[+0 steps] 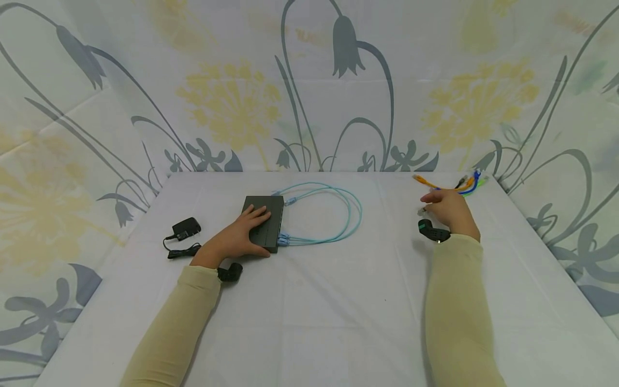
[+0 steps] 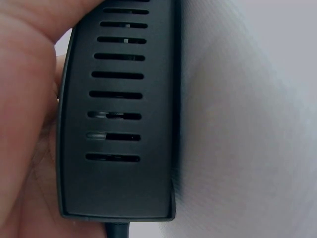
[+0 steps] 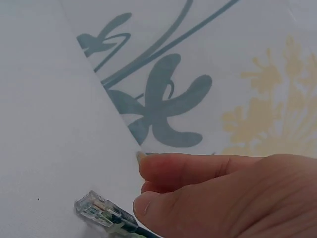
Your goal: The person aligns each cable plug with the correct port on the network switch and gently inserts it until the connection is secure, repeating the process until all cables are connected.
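Note:
My left hand (image 1: 242,231) rests on a black network switch (image 1: 265,242), fingers spread over its top and thumb along its near edge. The left wrist view shows the switch's slotted side (image 2: 119,173) close up, with the hand against it. Light-blue network cables (image 1: 348,231) loop out from the switch's right side. On the right, my right hand (image 1: 452,212) holds a dark network cable by thumb and fingers. Its clear plug (image 3: 104,210) sticks out beside the thumb tip, low over the tablecloth. Part of that cable is hidden behind the hand.
A black power adapter (image 1: 186,229) with a bundled cord (image 1: 184,251) lies left of the left hand. Behind the right hand is a pile of short network cables, including an orange one (image 1: 424,181) and a blue one (image 1: 476,176). A flower-printed cloth (image 1: 314,107) stands behind the white table (image 1: 314,322).

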{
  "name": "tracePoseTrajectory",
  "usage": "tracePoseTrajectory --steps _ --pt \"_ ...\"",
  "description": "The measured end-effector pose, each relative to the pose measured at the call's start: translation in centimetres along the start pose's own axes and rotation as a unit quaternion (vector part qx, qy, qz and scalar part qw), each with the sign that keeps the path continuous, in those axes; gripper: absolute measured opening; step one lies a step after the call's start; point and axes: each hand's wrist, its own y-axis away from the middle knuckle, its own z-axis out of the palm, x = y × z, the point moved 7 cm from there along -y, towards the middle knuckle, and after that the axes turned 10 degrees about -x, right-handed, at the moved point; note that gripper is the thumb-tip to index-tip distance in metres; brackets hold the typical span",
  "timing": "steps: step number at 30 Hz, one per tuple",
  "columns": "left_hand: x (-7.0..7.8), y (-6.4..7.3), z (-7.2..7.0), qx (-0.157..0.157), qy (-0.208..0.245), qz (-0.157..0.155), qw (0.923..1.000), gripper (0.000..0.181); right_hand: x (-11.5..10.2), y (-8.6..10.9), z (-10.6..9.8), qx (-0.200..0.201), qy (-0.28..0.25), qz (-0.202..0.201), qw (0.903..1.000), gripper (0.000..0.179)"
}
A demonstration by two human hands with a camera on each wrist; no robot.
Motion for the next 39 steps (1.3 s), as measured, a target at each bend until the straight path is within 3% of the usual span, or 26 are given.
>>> tracePoseTrajectory --steps 11,31,39 --pt "0.0 0.0 0.0 0.002 0.001 0.0 1.0 0.106 1.3 -0.8 0.6 0.005 0.013 0.026 0.9996 0.052" --pt "0.0 0.1 0.0 0.0 0.003 -0.001 1.0 0.105 0.9 -1.5 1.4 -0.002 0.032 0.009 0.9994 0.038" --pt "0.0 0.0 0.1 0.0 -0.003 -0.002 1.0 0.106 1.0 -1.9 1.8 0.002 0.02 0.021 0.9996 0.046"
